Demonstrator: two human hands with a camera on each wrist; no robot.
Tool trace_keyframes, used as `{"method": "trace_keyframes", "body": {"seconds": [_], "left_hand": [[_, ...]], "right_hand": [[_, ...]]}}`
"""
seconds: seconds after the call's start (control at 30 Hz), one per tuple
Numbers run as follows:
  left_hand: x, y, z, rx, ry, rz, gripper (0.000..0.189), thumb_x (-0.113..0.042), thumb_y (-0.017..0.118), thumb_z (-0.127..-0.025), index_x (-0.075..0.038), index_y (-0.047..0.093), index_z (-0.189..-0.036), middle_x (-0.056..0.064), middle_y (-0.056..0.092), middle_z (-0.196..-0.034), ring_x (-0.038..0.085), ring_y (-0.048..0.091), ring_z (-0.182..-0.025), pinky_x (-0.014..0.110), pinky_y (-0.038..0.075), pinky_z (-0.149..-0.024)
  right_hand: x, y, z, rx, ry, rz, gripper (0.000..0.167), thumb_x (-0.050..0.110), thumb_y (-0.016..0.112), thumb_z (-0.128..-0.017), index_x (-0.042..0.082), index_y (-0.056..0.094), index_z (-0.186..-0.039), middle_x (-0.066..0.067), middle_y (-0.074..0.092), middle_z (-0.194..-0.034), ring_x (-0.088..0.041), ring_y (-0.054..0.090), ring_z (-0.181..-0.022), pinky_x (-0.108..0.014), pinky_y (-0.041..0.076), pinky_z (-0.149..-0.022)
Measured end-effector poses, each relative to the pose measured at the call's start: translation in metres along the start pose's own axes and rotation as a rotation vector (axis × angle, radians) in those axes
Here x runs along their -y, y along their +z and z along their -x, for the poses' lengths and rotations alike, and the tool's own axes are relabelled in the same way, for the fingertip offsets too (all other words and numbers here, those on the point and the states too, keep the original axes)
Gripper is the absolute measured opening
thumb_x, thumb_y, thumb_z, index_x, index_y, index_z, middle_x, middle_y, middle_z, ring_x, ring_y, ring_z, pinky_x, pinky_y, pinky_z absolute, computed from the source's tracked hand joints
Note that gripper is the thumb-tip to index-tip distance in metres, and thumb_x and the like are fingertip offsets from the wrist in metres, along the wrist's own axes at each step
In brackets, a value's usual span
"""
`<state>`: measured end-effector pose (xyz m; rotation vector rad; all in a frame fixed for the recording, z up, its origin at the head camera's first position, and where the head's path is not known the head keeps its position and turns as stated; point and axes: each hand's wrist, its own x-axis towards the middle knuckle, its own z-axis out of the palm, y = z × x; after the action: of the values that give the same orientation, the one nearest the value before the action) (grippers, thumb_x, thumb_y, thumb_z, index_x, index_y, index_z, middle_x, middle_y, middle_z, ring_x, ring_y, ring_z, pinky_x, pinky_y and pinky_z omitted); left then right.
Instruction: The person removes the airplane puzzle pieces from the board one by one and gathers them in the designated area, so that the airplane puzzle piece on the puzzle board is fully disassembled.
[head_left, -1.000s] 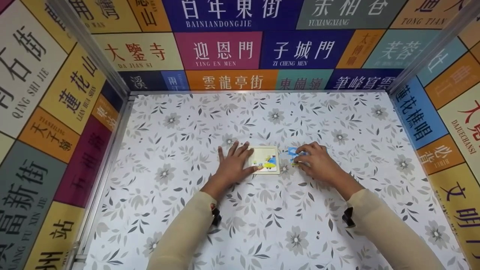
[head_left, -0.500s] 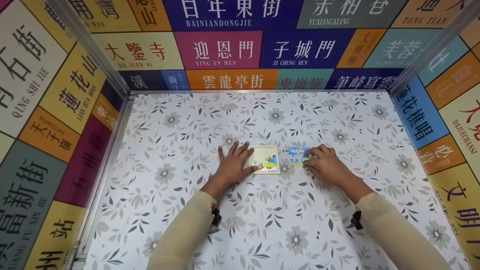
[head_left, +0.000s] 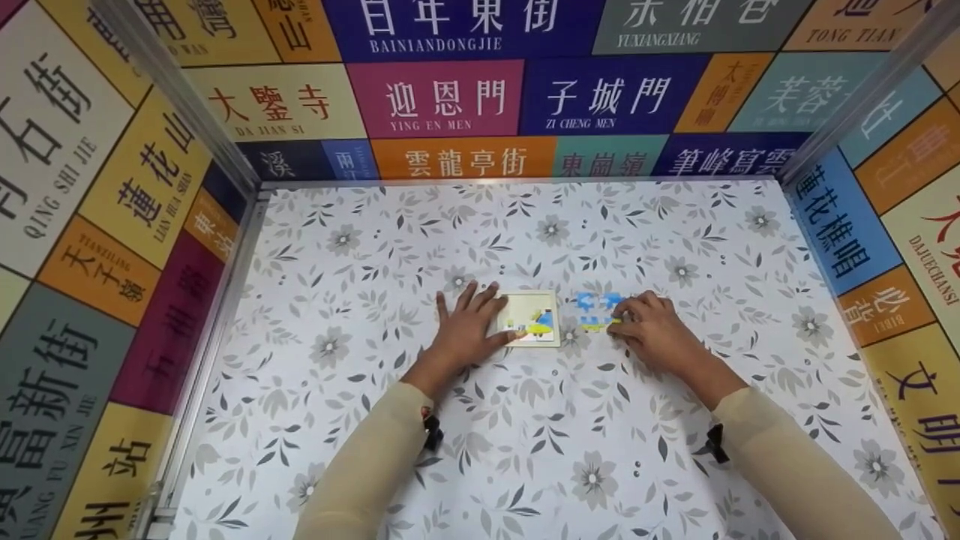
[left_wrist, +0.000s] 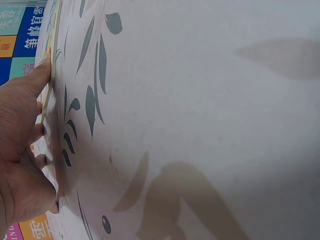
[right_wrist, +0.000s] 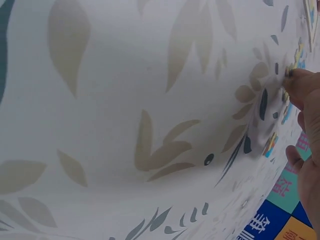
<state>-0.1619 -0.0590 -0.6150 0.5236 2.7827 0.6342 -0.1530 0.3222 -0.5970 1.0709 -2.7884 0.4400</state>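
Observation:
My left hand (head_left: 469, 330) rests with spread fingers on the left side of a shallow pale puzzle tray (head_left: 556, 300); its thumb lies over the tray's lower edge. Partly filled, the tray shows yellow, blue and white pieces (head_left: 540, 326) in its lower part. Just to its right, several blue and yellow jigsaw pieces (head_left: 591, 301) lie grouped on the cloth. At the right end of that group, my right hand (head_left: 654, 330) pinches a jigsaw piece between thumb and fingertips, mostly hidden by them. The right wrist view shows the thumb (right_wrist: 302, 82) low at the pieces.
A white floral cloth (head_left: 450, 232) covers the table. One loose jigsaw piece (right_wrist: 270, 145) lies apart under the right hand's fingers in the right wrist view. Panels with printed Chinese characters (head_left: 439, 97) stand along the back and both sides.
My right hand has shifted right from the left part of the group to its right end, uncovering more blue and yellow pieces. The left hand and tray stay put.

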Motion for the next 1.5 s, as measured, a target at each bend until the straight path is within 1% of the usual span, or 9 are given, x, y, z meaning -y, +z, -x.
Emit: {"method": "trace_keyframes", "body": {"seconds": [0.1, 0.27, 0.43, 0.57, 0.67, 0.87, 1.17, 1.33, 1.5], "left_hand": [[0.0, 0.0, 0.0, -0.001, 0.0, 0.002, 0.077, -0.064, 0.06, -0.107, -0.027, 0.041, -0.173, -0.002, 0.025, -0.186, 0.033, 0.01, -0.176, 0.083, -0.004, -0.13], [-0.001, -0.001, 0.001, 0.011, -0.002, 0.004, 0.076, -0.064, 0.059, -0.108, -0.027, 0.041, -0.173, -0.002, 0.025, -0.186, 0.033, 0.01, -0.176, 0.083, -0.004, -0.13], [-0.001, -0.002, 0.001, 0.012, -0.003, 0.007, 0.077, -0.065, 0.058, -0.108, -0.027, 0.04, -0.173, -0.002, 0.024, -0.186, 0.033, 0.01, -0.176, 0.083, -0.005, -0.13], [0.0, -0.001, 0.0, 0.015, -0.008, -0.004, 0.078, -0.065, 0.058, -0.108, -0.027, 0.039, -0.173, -0.003, 0.023, -0.186, 0.032, 0.009, -0.176, 0.082, -0.006, -0.131], [0.0, -0.001, 0.0, 0.017, -0.009, -0.004, 0.079, -0.065, 0.058, -0.108, -0.027, 0.039, -0.173, -0.003, 0.023, -0.186, 0.032, 0.009, -0.176, 0.082, -0.006, -0.13], [0.0, -0.002, 0.001, 0.01, -0.007, 0.002, 0.078, -0.065, 0.058, -0.108, -0.027, 0.04, -0.173, -0.003, 0.024, -0.186, 0.032, 0.009, -0.176, 0.082, -0.006, -0.13], [0.0, -0.004, 0.001, -0.004, 0.01, 0.022, 0.078, -0.065, 0.058, -0.108, -0.025, 0.041, -0.173, 0.0, 0.025, -0.186, 0.034, 0.01, -0.175, 0.084, -0.005, -0.13], [0.0, -0.004, 0.0, -0.018, 0.009, 0.034, 0.078, -0.066, 0.058, -0.107, -0.025, 0.043, -0.172, 0.0, 0.027, -0.185, 0.035, 0.012, -0.175, 0.084, -0.003, -0.13], [-0.001, -0.001, 0.0, -0.008, 0.002, 0.012, 0.078, -0.066, 0.058, -0.107, -0.026, 0.042, -0.172, -0.001, 0.027, -0.185, 0.035, 0.013, -0.175, 0.084, -0.002, -0.13]], "right_hand": [[-0.001, 0.0, 0.0, 0.022, 0.026, 0.0, 0.014, 0.008, 0.08, -0.1, 0.015, 0.088, -0.108, -0.015, 0.07, -0.121, -0.039, 0.058, -0.112, -0.067, 0.046, -0.092], [-0.003, 0.002, 0.0, 0.009, 0.031, -0.004, 0.008, 0.015, 0.081, -0.1, 0.017, 0.087, -0.104, -0.013, 0.073, -0.118, -0.038, 0.06, -0.112, -0.07, 0.048, -0.093], [-0.004, 0.003, 0.0, -0.029, 0.006, -0.002, 0.007, 0.013, 0.082, -0.099, 0.017, 0.086, -0.103, -0.013, 0.074, -0.116, -0.038, 0.061, -0.11, -0.071, 0.049, -0.092], [-0.003, 0.003, -0.002, -0.032, 0.01, -0.006, 0.006, 0.012, 0.083, -0.098, 0.015, 0.085, -0.103, -0.012, 0.074, -0.117, -0.038, 0.061, -0.109, -0.071, 0.048, -0.092], [0.0, 0.002, -0.007, -0.021, 0.034, -0.014, 0.007, 0.014, 0.084, -0.098, 0.015, 0.084, -0.105, -0.011, 0.074, -0.118, -0.037, 0.06, -0.11, -0.07, 0.047, -0.094], [0.01, -0.001, -0.022, -0.003, 0.052, -0.039, 0.017, 0.018, 0.085, -0.098, 0.014, 0.083, -0.115, -0.011, 0.073, -0.122, -0.036, 0.061, -0.113, -0.069, 0.047, -0.096], [0.031, 0.004, -0.049, 0.068, 0.07, -0.082, 0.031, 0.026, 0.083, -0.101, 0.011, 0.081, -0.127, -0.012, 0.072, -0.132, -0.036, 0.062, -0.12, -0.07, 0.046, -0.103], [0.043, 0.008, -0.065, 0.11, 0.046, -0.088, 0.033, 0.029, 0.082, -0.102, 0.014, 0.08, -0.132, -0.01, 0.072, -0.138, -0.036, 0.063, -0.127, -0.07, 0.046, -0.106], [0.053, 0.015, -0.075, 0.127, 0.015, -0.097, 0.033, 0.027, 0.081, -0.102, 0.016, 0.079, -0.133, -0.009, 0.072, -0.139, -0.035, 0.064, -0.128, -0.07, 0.045, -0.107]]}}
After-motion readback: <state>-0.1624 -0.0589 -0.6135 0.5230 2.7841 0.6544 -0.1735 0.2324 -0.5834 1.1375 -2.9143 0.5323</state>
